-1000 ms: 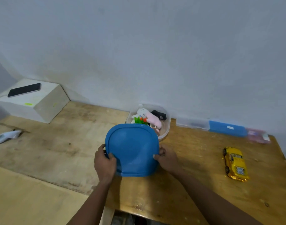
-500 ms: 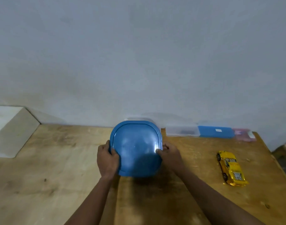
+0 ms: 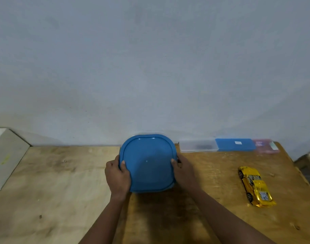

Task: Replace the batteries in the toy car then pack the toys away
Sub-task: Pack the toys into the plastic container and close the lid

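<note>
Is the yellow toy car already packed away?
No, the yellow toy car lies bare on the table, right of the blue lid.

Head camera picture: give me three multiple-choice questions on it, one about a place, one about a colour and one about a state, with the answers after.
1. Where is the toy car?
A) on the white box
B) on the table, to the right of the lid
C) inside the clear case

2. What colour is the lid?
A) red
B) green
C) blue

3. How is the lid held?
A) by the left hand and the right hand, one at each side edge
B) by one hand only
C) by no hand

Answers:
1 B: the car sits on the wood, apart from the lid.
2 C: its whole top is blue.
3 A: a thumb lies on the lid at each side.
</note>
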